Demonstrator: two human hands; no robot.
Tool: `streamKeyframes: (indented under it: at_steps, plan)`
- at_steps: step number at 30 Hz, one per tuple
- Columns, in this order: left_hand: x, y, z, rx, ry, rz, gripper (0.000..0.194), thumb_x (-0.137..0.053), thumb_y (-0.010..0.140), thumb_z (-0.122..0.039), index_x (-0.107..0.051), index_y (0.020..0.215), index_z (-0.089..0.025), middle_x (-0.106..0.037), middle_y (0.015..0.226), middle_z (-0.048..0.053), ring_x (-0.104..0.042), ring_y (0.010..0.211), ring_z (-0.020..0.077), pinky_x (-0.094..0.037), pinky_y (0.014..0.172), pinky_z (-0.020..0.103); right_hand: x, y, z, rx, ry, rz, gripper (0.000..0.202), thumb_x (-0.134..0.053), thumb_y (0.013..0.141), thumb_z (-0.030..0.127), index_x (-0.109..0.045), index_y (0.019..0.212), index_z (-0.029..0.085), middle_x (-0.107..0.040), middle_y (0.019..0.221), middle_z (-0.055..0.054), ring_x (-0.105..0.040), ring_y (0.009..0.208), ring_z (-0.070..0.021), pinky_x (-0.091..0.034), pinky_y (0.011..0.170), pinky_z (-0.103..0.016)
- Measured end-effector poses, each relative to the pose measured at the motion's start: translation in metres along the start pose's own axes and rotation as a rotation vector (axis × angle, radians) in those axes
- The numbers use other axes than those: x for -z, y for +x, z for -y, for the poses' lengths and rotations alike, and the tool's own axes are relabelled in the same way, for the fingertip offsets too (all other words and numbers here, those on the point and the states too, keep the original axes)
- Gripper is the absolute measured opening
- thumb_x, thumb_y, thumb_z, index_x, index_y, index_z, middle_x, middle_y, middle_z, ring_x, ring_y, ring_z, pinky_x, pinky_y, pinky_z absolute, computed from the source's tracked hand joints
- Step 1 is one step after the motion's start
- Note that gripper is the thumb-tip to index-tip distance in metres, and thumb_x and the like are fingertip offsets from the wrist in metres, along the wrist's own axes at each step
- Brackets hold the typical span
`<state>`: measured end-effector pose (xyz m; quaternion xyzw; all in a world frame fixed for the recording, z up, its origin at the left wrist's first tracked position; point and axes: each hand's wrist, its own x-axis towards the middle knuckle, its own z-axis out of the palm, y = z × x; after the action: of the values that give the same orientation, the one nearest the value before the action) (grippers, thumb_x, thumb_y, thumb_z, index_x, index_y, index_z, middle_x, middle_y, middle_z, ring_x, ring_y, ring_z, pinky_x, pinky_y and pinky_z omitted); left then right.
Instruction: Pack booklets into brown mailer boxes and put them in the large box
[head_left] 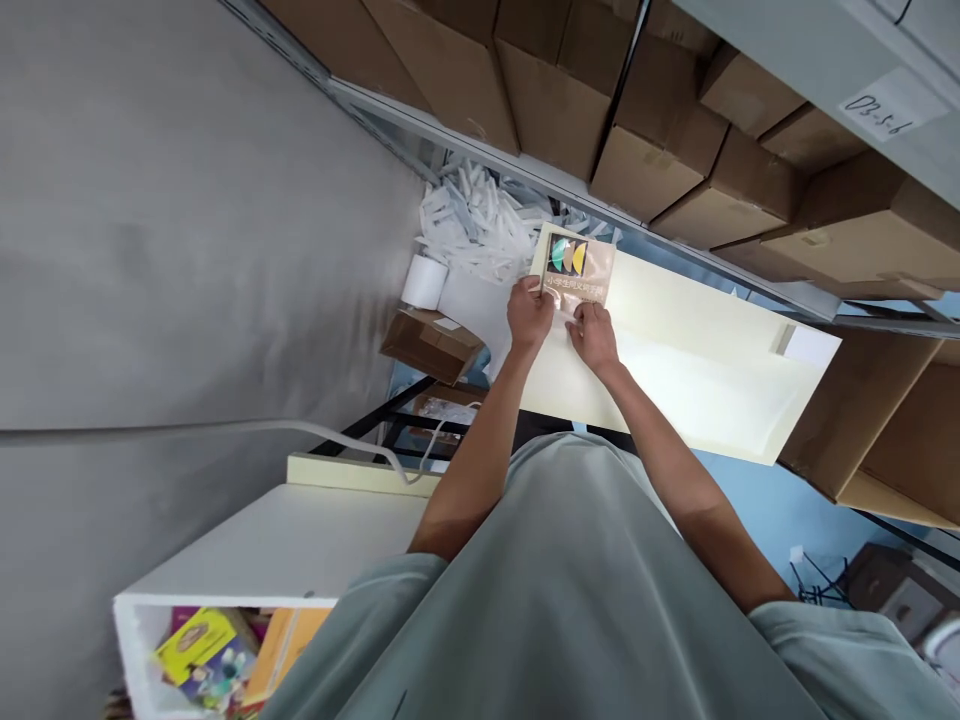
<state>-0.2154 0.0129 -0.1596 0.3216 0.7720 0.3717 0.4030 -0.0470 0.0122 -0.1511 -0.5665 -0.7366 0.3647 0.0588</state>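
Note:
A book (595,268) with a glossy brown cover and green, tan and yellow shapes lies on the pale tabletop (675,355), toward its left end. My left hand (529,315) is closed on the book's near left corner. At the near edge, my right hand (595,335) has its fingers curled and pinched together. A thin whitish piece shows between the two hands; whether it is film or paper I cannot tell. The fingertips of my right hand are partly hidden.
Crumpled white strips (480,215) pile up behind the table's left end, near a white roll (424,282) and a small cardboard box (431,343). Brown cartons (660,160) fill the shelf above. An open carton (862,420) stands right; a white cabinet (300,540) stands left.

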Motion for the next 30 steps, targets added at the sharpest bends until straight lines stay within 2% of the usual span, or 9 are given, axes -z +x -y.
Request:
streamKeyframes:
  at_steps: [5,10,15,18,21,23,25,27,30]
  plan:
    - [-0.001,0.040,-0.006,0.082,0.103,0.150,0.020,-0.080,0.083,-0.024,-0.070,0.100,-0.021,-0.078,0.098,0.006,-0.075,0.098,0.0278,-0.058,0.097,0.041,0.007,0.006,0.001,-0.026,0.014,0.062,0.011,-0.064,0.097,0.024,-0.059,0.106,0.021,-0.065,0.111,-0.012,-0.058,0.103,-0.0298,-0.054,0.101,-0.047]
    - [0.007,0.057,-0.016,-0.008,0.016,0.345,0.013,-0.072,0.083,-0.016,-0.065,0.093,-0.021,-0.076,0.094,0.005,-0.074,0.091,0.0230,-0.061,0.091,0.038,0.012,-0.007,0.003,0.001,0.025,0.025,0.014,-0.059,0.103,0.028,-0.063,0.113,0.020,-0.067,0.115,-0.014,-0.061,0.106,-0.0304,-0.057,0.098,-0.047]
    - [0.008,0.030,-0.039,-0.219,-0.054,0.297,0.019,-0.070,0.091,-0.023,-0.063,0.108,-0.022,-0.075,0.109,0.006,-0.076,0.101,0.0194,-0.062,0.090,0.030,0.015,-0.081,-0.010,0.051,-0.040,-0.097,0.038,-0.047,0.113,0.041,-0.064,0.138,0.019,-0.064,0.142,-0.021,-0.059,0.134,-0.0369,-0.053,0.114,-0.057]
    - [0.006,0.002,-0.068,-0.368,-0.046,0.211,0.030,-0.070,0.099,-0.038,-0.061,0.122,-0.023,-0.072,0.123,0.007,-0.077,0.108,0.0192,-0.062,0.093,0.028,0.019,-0.141,-0.043,0.013,-0.090,-0.105,0.047,-0.046,0.113,0.041,-0.056,0.154,0.021,-0.052,0.165,-0.021,-0.043,0.159,-0.0391,-0.046,0.125,-0.063]
    - [-0.004,-0.037,-0.101,-0.449,-0.069,0.184,0.042,-0.071,0.101,-0.053,-0.059,0.129,-0.023,-0.069,0.130,0.008,-0.071,0.127,0.0231,-0.061,0.100,0.032,0.032,-0.195,-0.094,-0.064,-0.126,-0.081,0.053,-0.045,0.113,0.037,-0.048,0.163,0.019,-0.039,0.177,-0.020,-0.029,0.169,-0.0382,-0.038,0.131,-0.064]
    - [-0.022,-0.071,-0.115,-0.436,-0.096,0.221,0.047,-0.072,0.099,-0.060,-0.059,0.129,-0.025,-0.070,0.129,0.008,-0.071,0.129,0.0241,-0.061,0.102,0.034,0.046,-0.226,-0.130,-0.121,-0.132,-0.086,0.055,-0.046,0.113,0.035,-0.046,0.165,0.018,-0.034,0.180,-0.020,-0.026,0.170,-0.0370,-0.035,0.133,-0.063]
    - [-0.055,-0.109,-0.117,-0.357,-0.117,0.308,0.051,-0.072,0.097,-0.065,-0.060,0.128,-0.026,-0.073,0.127,0.008,-0.073,0.126,0.0247,-0.063,0.101,0.036,0.063,-0.254,-0.165,-0.174,-0.120,-0.107,0.056,-0.048,0.112,0.035,-0.045,0.167,0.020,-0.032,0.181,-0.018,-0.024,0.171,-0.0355,-0.035,0.134,-0.063]
    - [-0.099,-0.151,-0.108,-0.224,-0.134,0.436,0.053,-0.073,0.094,-0.067,-0.062,0.126,-0.026,-0.076,0.125,0.010,-0.075,0.124,0.0258,-0.064,0.101,0.039,0.082,-0.280,-0.199,-0.216,-0.100,-0.122,0.056,-0.049,0.112,0.033,-0.045,0.167,0.022,-0.031,0.182,-0.016,-0.023,0.172,-0.0344,-0.037,0.133,-0.063]
    - [-0.179,-0.214,-0.081,-0.002,-0.180,0.642,0.055,-0.078,0.088,-0.068,-0.066,0.120,-0.025,-0.080,0.120,0.011,-0.077,0.119,0.0275,-0.064,0.100,0.042,0.111,-0.317,-0.250,-0.263,-0.077,-0.117,0.057,-0.051,0.108,0.026,-0.049,0.165,0.019,-0.030,0.182,-0.016,-0.025,0.171,-0.0340,-0.036,0.134,-0.061]
